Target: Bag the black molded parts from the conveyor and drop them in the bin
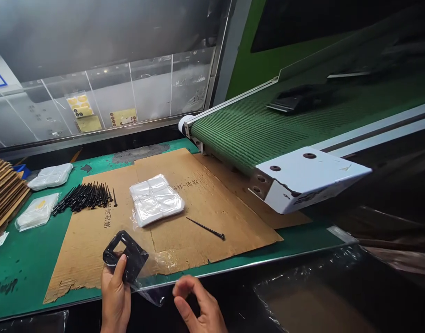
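My left hand [115, 293] is closed on a black plastic part [135, 256] with a squarish opening, its thumb lying across the front. A clear plastic bag [153, 292] hangs about the part's lower right side; how far it covers the part is hard to see. To the right, my right hand [203, 307] is held apart from the bag with curled fingers, a gap between thumb and forefinger and nothing in it. Beyond the hands, a bundle of clear bags [157, 200] and one long black pin [206, 228] lie on a cardboard sheet [178, 252].
Many black pins [87, 196] are heaped at the left. Two more bag bundles [53, 175] lie nearby, beside stacked cardboard [6, 196]. A green conveyor belt [240, 132] carries dark parts [292, 99] at right; its white end block [313, 173] juts over the green table [28, 277].
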`<state>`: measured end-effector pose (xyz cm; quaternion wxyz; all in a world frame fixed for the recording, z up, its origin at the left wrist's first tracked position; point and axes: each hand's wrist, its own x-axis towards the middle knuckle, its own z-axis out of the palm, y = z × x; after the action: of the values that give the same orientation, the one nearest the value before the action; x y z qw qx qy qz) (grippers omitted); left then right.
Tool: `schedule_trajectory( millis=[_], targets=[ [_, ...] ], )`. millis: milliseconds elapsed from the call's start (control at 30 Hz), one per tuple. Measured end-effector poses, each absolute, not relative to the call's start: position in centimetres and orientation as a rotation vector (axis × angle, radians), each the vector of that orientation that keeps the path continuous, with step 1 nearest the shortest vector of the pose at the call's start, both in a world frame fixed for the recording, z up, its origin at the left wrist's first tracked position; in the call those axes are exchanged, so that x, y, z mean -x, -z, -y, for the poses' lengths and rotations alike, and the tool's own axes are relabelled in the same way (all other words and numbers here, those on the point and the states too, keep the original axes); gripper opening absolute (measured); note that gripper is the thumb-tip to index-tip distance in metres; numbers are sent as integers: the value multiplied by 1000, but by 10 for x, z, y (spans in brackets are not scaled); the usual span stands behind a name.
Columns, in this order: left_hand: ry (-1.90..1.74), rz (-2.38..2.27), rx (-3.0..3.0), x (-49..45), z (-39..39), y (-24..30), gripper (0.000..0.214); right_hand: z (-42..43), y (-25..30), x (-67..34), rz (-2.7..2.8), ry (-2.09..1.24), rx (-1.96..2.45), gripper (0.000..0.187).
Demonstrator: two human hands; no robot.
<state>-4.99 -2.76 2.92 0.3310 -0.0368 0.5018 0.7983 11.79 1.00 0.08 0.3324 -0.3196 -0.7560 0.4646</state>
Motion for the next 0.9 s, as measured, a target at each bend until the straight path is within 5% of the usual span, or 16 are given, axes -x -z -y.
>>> schedule_trajectory(
  millis=[100,167,333,467,700,900],
  targets=[
    [-2020,-1285,-58,38,30,-33,40,-20,-2,-103,1933,-1080,694,94],
    [-1973,-1223,-33,35,31,-35,43,-24,1,-88,1960,-1208,578,110],
    [-1848,-1117,226,47,39,-28,32,-27,-3,-74,1985,-1889,387,39],
    [-1502,-976,92,51,49,-20,19,-33,-17,-82,1918,-2334,476,34],
    [-1551,-1138,-233,37,56,-14,25,-41,-18,-74,2217,-1412,629,27],
    [-1802,-1504,-38,53,62,4,38,-46,-14,-79,2050,-1077,868,24]
  ],
)
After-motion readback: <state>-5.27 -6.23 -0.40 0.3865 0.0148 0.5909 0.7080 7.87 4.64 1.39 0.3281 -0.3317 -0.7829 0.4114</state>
